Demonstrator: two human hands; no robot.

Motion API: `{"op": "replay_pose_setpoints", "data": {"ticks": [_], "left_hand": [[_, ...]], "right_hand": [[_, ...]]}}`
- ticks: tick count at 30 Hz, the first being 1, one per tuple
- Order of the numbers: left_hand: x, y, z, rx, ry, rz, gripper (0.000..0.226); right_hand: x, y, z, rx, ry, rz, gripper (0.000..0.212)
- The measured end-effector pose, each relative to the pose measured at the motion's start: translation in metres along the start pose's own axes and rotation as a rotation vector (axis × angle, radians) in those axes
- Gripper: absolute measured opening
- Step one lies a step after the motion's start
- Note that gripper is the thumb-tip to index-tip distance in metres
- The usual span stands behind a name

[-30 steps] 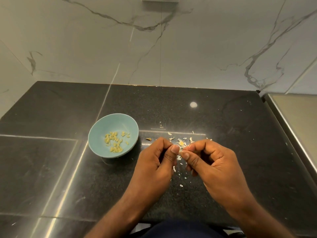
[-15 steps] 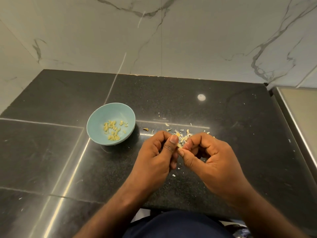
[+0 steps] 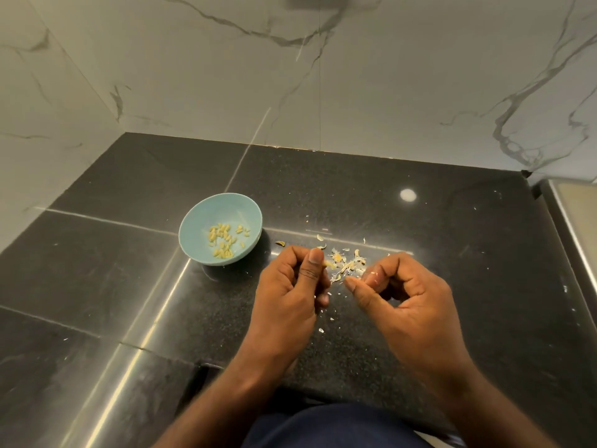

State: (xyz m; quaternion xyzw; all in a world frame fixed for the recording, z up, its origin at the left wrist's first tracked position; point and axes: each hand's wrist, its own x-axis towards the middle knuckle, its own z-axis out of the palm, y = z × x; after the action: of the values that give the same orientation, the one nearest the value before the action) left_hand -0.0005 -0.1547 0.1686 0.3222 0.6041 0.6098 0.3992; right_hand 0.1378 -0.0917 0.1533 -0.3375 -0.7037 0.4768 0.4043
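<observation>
Head view, left hand: the left hand (image 3: 290, 286) is curled into a loose fist, its thumb tip pressed to the forefinger. It pinches a small pale oval seed (image 3: 327, 263), of which only a sliver pokes out past the thumbnail.
Hard to tell: the right hand (image 3: 410, 302) has its fingers curled and its thumb close to the forefinger. Pale specks cling to the fingertips (image 3: 374, 273), but I cannot tell whether it pinches a flake (too small, and there is glare on the skin).
Where the seed is: held over the polished black stone surface (image 3: 452, 237), at the near edge of the husk heap, with the two hands a little apart.
Cut off: both forearms run out of the bottom of the frame. A fold of dark blue cloth (image 3: 339, 425) hides the front edge of the surface. A brushed metal edge (image 3: 578, 221) at the right is sliced by the frame.
Around: a scatter of pale, papery husk flakes (image 3: 347, 263) lies just behind the hands, partly hidden by the fingers. A small round light-blue bowl (image 3: 197, 218) stands left of the left hand, near it but not touching. Behind is a white, grey-veined marble wall (image 3: 355, 92). A round light spot (image 3: 408, 194) reflects on the stone.
Counts: two hands, one bowl and one seed in hand. One darker husk piece (image 3: 279, 243) lies apart between the bowl and the heap. The yellowish peeled kernels (image 3: 223, 239) in the bowl number some two or three dozen (too bunched to count exactly). The flakes are past counting.
</observation>
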Motion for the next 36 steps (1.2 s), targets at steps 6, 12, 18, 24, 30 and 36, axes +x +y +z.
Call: {"op": "replay_pose_setpoints", "data": {"ticks": [6, 12, 18, 24, 30, 36], "left_hand": [[-0.010, -0.009, 0.005, 0.053, -0.020, 0.005, 0.027], [-0.005, -0.014, 0.004, 0.106, -0.116, -0.007, 0.029], [0.002, -0.012, -0.008, 0.358, -0.159, 0.204, 0.014], [0.015, -0.010, -0.025, 0.552, -0.171, 0.423, 0.009], [0.023, -0.010, -0.037, 0.532, -0.168, 0.421, 0.005], [0.029, -0.012, -0.043, 0.503, -0.153, 0.380, 0.006]], "right_hand": [[0.001, 0.002, -0.010, 0.059, -0.183, 0.137, 0.041], [0.000, 0.000, -0.006, 0.104, -0.127, 0.189, 0.014], [0.003, 0.001, -0.002, 0.107, -0.075, 0.237, 0.020], [0.007, -0.003, 0.011, 0.127, -0.070, 0.247, 0.013], [0.012, -0.002, 0.026, 0.068, -0.030, 0.247, 0.017], [0.017, 0.000, 0.038, 0.044, -0.020, 0.270, 0.012]]}}
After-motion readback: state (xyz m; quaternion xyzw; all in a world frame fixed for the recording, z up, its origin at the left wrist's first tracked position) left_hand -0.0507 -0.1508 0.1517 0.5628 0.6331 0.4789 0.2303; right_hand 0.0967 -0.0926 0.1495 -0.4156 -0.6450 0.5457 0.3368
